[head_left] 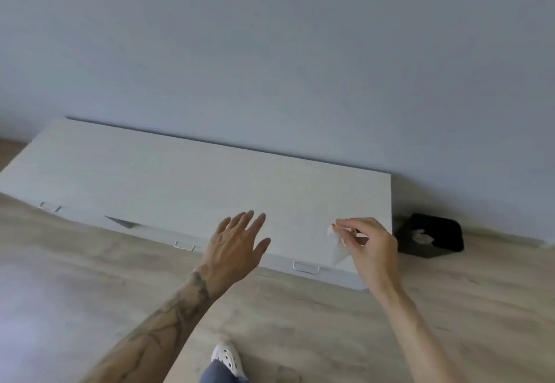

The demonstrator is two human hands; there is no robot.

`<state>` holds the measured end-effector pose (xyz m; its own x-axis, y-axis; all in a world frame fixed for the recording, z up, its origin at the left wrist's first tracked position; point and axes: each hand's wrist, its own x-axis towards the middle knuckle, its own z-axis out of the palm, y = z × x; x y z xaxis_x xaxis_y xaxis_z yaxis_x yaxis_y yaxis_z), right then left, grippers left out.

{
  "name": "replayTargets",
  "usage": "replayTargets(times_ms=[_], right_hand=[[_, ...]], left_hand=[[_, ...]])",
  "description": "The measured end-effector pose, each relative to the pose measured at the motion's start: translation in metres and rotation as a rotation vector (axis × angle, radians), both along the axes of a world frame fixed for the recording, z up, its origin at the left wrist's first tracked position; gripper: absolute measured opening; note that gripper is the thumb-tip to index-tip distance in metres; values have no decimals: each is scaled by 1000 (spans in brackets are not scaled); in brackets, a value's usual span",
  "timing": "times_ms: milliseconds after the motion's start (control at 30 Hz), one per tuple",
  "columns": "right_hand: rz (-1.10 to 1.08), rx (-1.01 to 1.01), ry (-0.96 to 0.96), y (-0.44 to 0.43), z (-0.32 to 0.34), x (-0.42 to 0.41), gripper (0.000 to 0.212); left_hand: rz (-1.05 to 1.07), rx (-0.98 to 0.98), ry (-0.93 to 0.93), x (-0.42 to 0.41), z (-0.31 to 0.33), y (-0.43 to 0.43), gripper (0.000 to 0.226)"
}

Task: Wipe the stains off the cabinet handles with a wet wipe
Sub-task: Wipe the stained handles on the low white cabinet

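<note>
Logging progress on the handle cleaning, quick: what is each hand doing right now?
Left hand: open, fingers spread, holding nothing.
Right hand: pinched shut on the wet wipe.

We note a plain pale grey-blue wall [270, 52] filling the upper half of the frame, bare and evenly lit, slightly darker toward the upper corners. Below it, a long low white cabinet [180, 178] runs from the left edge toward the centre right, its back edge against the wall with a thin shadow line there. The floor [300, 322] is light wood-look laminate with grey-brown grain, covering the lower half; we see a hazy, washed-out patch at lower left. At the right, just beside the cabinet's end and close to the wall, a black box-like object [429, 235] sits on the floor, a whitish spot on its top. Light is soft and diffuse
</note>
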<state>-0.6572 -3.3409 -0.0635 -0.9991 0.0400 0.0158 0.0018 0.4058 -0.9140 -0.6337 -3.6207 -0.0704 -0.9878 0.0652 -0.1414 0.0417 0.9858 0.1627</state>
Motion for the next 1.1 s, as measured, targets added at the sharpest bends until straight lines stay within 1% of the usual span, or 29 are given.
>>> replayTargets(times_ms=[100,233,433,533,633,733,833,900,967,1033,1100], right_hand=[[-112,1,-48,-28,-42,14,18],[-247,-20,-48,-50,-113,18,18],[-405,-25,54,-55,-271,32,20],[-472,-26,130,-53,-346,47,21],[-512,-61,199,-55,-411,52,20],[-528,-112,294,-59,-461,51,17],[-559,-174,411,-63,-498,45,12],[-566,-179,480,-63,-520,40,14],[-527,-101,536,-59,-539,35,22],[-474,48,588,-54,-554,33,31],[-443,204,630,-49,-565,33,33]], left_hand=[[-90,29,-11,-26,-56,-29,60],[-190,36,69,-49,-143,-48,57],[-310,55,257,-65,-312,-52,52],[-348,53,315,-61,-387,-50,58],[-376,36,387,-61,-445,-50,60],[-386,34,504,-62,-479,-47,60],[-375,38,678,-68,-497,-45,55],[-363,44,776,-70,-506,-44,53],[-352,49,845,-73,-514,-43,52],[-345,51,905,-76,-521,-42,52],[-338,59,946,-79,-526,-41,51]])
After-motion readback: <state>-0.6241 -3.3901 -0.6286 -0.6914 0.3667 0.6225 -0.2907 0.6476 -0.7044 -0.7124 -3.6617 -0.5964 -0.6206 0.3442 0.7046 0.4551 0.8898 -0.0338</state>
